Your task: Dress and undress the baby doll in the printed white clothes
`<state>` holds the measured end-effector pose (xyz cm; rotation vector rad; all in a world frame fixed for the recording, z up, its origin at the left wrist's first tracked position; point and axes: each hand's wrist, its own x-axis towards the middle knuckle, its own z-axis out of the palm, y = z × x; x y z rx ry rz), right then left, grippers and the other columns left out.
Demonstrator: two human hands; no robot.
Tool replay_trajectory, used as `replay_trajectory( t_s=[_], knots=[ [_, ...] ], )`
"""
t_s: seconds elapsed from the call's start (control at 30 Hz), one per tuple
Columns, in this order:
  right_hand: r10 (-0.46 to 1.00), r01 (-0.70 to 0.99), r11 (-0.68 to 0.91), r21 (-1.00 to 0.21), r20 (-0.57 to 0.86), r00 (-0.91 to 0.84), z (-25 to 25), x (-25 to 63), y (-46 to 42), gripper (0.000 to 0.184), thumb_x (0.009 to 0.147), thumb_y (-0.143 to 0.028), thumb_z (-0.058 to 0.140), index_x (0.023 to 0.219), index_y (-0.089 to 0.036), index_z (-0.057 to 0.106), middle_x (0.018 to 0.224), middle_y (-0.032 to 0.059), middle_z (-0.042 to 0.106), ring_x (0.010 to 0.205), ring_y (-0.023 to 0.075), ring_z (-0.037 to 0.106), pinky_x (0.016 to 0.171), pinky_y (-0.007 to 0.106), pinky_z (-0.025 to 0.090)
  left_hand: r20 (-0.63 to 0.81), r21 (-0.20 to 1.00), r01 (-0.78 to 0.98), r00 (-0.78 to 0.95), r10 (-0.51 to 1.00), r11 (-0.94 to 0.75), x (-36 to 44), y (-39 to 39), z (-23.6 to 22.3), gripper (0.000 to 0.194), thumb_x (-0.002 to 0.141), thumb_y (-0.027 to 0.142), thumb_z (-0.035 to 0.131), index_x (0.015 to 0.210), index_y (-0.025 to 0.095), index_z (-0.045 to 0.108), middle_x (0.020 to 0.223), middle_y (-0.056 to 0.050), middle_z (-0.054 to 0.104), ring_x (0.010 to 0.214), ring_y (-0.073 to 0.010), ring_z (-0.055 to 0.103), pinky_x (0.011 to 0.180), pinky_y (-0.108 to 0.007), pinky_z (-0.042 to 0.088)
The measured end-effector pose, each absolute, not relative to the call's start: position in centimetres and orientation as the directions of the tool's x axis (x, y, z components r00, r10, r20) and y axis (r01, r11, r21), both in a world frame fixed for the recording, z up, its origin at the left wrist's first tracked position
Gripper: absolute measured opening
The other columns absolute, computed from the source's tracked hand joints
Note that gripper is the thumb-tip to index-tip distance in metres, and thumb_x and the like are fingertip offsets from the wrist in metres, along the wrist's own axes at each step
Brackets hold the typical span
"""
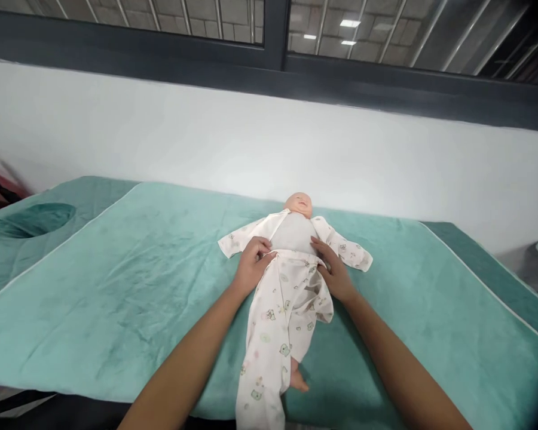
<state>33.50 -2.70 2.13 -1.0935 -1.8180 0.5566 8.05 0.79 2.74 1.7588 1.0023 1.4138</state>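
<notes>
A baby doll [298, 204] lies on its back with its head toward the wall. It wears a white printed top [347, 248] spread out at the sleeves, with a pale grey torso bare between its sides. White baby pants [269, 334] with small animal prints cover its hips and legs; one bare foot pokes out, while the other leg end hangs long. At the waistband's left side, my left hand [253, 263] pinches the cloth between thumb and fingers. Opposite it, my right hand [334, 272] is curled around the waistband's right side, its fingertips against the torso.
A green padded bed [161, 298] spreads beneath the doll, with a face hole [36, 220] at its left end. Behind it rises a white wall [183, 137] below a dark-framed window [278, 60] with bars outside.
</notes>
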Motion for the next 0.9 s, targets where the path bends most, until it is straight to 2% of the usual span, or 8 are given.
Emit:
replay_trajectory(
  t_s=[0.13, 0.27, 0.33, 0.43, 0.57, 0.7, 0.8, 0.9],
  knots=[
    [0.890, 0.372, 0.456, -0.808, 0.420, -0.179, 2.2, 33.3, -2.7, 0.060, 0.082, -0.014, 0.048, 0.141, -0.026, 0.050, 0.157, 0.0024, 0.039, 0.146, 0.0199, 0.032, 0.121, 0.044, 0.027, 0.427, 0.893, 0.092, 0.144, 0.893, -0.441, 8.3, 0.3, 2.4, 0.016, 0.091, 0.033, 0.057, 0.084, 0.022, 0.049, 0.142, -0.012, 0.053, 0.136, -0.0242, 0.044, 0.108, -0.040, 0.032],
    [0.908, 0.439, 0.418, -0.796, 0.373, -0.189, 2.9, 33.5, -2.2, 0.058, 0.080, -0.014, 0.048, 0.137, -0.024, 0.056, 0.149, 0.0027, 0.051, 0.140, 0.0208, 0.044, 0.119, 0.042, 0.031, 0.366, 0.896, 0.173, 0.233, 0.901, -0.409, 8.2, 0.7, 2.8, 0.016, 0.094, 0.036, 0.051, 0.088, 0.023, 0.044, 0.147, -0.015, 0.050, 0.137, -0.0261, 0.045, 0.107, -0.042, 0.033],
    [0.906, 0.518, 0.416, -0.748, 0.390, -0.164, 3.8, 33.5, -1.6, 0.053, 0.079, -0.014, 0.048, 0.130, -0.023, 0.062, 0.140, 0.0030, 0.060, 0.131, 0.0220, 0.053, 0.114, 0.041, 0.036, 0.362, 0.866, 0.271, 0.238, 0.901, -0.420, 8.0, 1.6, 3.2, 0.016, 0.095, 0.038, 0.050, 0.089, 0.024, 0.044, 0.139, -0.014, 0.058, 0.125, -0.0272, 0.055, 0.099, -0.041, 0.038],
    [0.917, 0.641, 0.355, -0.680, 0.387, -0.097, 5.6, 33.0, -0.1, 0.039, 0.080, -0.019, 0.050, 0.113, -0.024, 0.071, 0.117, 0.0029, 0.072, 0.105, 0.0232, 0.065, 0.096, 0.036, 0.047, 0.357, 0.798, 0.445, 0.196, 0.913, -0.407, 7.9, 4.0, 4.0, 0.019, 0.093, 0.042, 0.050, 0.090, 0.024, 0.047, 0.105, -0.009, 0.071, 0.094, -0.0264, 0.065, 0.081, -0.035, 0.041],
    [0.932, 0.761, 0.222, -0.609, 0.362, 0.018, 6.8, 31.9, 2.7, 0.024, 0.079, -0.023, 0.049, 0.086, -0.024, 0.072, 0.081, 0.0013, 0.072, 0.076, 0.0206, 0.061, 0.075, 0.030, 0.043, 0.362, 0.719, 0.592, 0.130, 0.923, -0.366, 8.6, 7.3, 4.7, 0.017, 0.092, 0.041, 0.050, 0.091, 0.024, 0.049, 0.072, 0.000, 0.061, 0.071, -0.0229, 0.060, 0.068, -0.031, 0.036],
    [0.923, 0.508, 0.162, -0.846, 0.313, 0.226, 5.1, 31.6, 4.5, 0.018, 0.076, -0.026, 0.047, 0.073, -0.022, 0.064, 0.075, -0.0003, 0.065, 0.076, 0.0193, 0.056, 0.073, 0.029, 0.042, 0.346, 0.767, 0.545, 0.095, 0.933, -0.340, 9.2, 8.1, 4.0, 0.019, 0.090, 0.042, 0.055, 0.086, 0.024, 0.051, 0.076, 0.001, 0.063, 0.074, -0.0194, 0.060, 0.068, -0.029, 0.038],
    [0.942, 0.298, 0.217, -0.930, 0.279, 0.184, 3.6, 31.9, 4.4, 0.015, 0.074, -0.027, 0.050, 0.079, -0.021, 0.063, 0.081, 0.0002, 0.064, 0.080, 0.0194, 0.057, 0.075, 0.029, 0.044, 0.375, 0.755, 0.545, 0.096, 0.922, -0.364, 8.9, 7.3, 3.5, 0.021, 0.089, 0.043, 0.057, 0.084, 0.023, 0.053, 0.081, 0.001, 0.063, 0.074, -0.0169, 0.057, 0.069, -0.028, 0.040],
    [0.947, 0.207, 0.274, -0.939, 0.301, 0.113, 3.4, 32.1, 3.8, 0.020, 0.071, -0.022, 0.055, 0.090, -0.021, 0.064, 0.086, 0.0006, 0.063, 0.083, 0.0194, 0.057, 0.077, 0.030, 0.045, 0.382, 0.700, 0.604, 0.134, 0.915, -0.381, 8.2, 6.6, 3.6, 0.022, 0.090, 0.043, 0.056, 0.083, 0.022, 0.056, 0.081, 0.001, 0.061, 0.073, -0.0159, 0.054, 0.069, -0.028, 0.040]
  ],
)
